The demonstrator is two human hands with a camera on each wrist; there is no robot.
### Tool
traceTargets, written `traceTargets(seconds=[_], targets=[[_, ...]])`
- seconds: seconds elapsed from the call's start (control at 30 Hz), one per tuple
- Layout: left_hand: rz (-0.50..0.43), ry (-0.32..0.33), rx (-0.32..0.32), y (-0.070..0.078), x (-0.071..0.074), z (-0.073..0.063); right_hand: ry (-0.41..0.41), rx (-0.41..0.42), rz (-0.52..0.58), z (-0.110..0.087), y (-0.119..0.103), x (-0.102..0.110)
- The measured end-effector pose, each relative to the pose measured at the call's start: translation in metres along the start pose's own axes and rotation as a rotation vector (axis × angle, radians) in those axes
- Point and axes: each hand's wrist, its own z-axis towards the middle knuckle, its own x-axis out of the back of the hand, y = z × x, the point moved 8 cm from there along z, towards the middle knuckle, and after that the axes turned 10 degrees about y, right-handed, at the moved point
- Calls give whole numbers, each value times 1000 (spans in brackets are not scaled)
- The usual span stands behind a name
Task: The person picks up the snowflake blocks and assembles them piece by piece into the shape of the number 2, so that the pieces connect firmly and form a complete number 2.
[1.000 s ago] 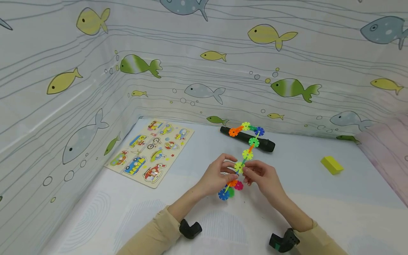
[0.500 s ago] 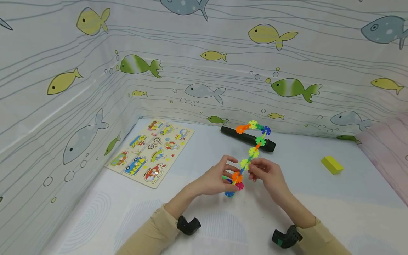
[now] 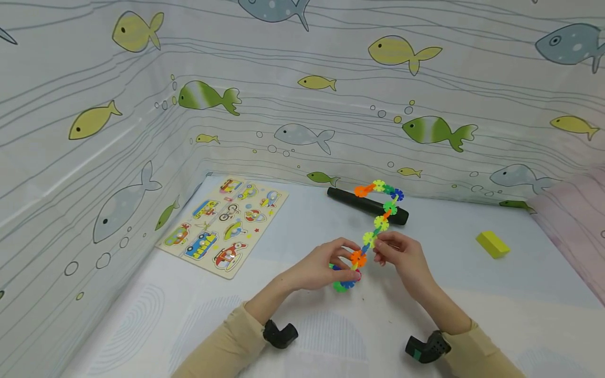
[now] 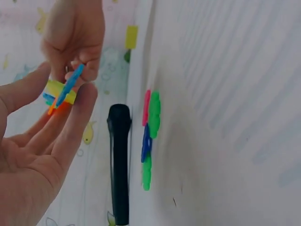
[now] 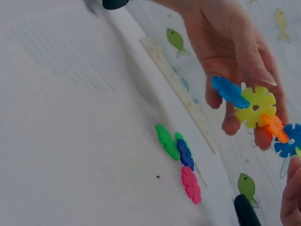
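A chain of notched plastic snowflake discs [image 3: 381, 223] in yellow, green, orange and blue slants upward between my hands, its far end bending left. My right hand [image 3: 404, 257] pinches a yellow-green disc with thumb and forefinger. Around the near end, my left hand [image 3: 321, 266] is loosely cupped, thumb and fingers spread. The right wrist view has the left thumb just over a yellow disc [image 5: 263, 101], the fingers behind it, and a light blue end disc [image 5: 228, 90] sticking out. Several loose discs, green [image 5: 167, 141], dark blue [image 5: 185, 153] and pink [image 5: 190, 184], lie below on the table.
Behind the chain lies a black microphone [image 3: 366, 206]. A vehicle puzzle board [image 3: 177, 250] lies on the left of the table, a yellow block [image 3: 492, 244] on the right. A fish-patterned sheet [image 3: 246, 110] rises along the back and left sides.
The chain has shifted to the right along with the right hand. The left hand's fingers have moved slightly lower around the near end, and its orange disc now shows between the hands.
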Motion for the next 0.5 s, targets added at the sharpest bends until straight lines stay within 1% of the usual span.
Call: traceTargets(seconds=[0.2,0.37,0.43,0.5], targets=[[-14,15,-8,-2,-1,2,-8,5,18,0,0,-1],[-28,52,-9,-1,3,2,-20,22,14,1,-2,-2],[-33,74,-14,1,7,2,-28,26,-10,2,-1,-3],[-41,94,-26,2,10,2,-52,39,-92,2,3,-5]])
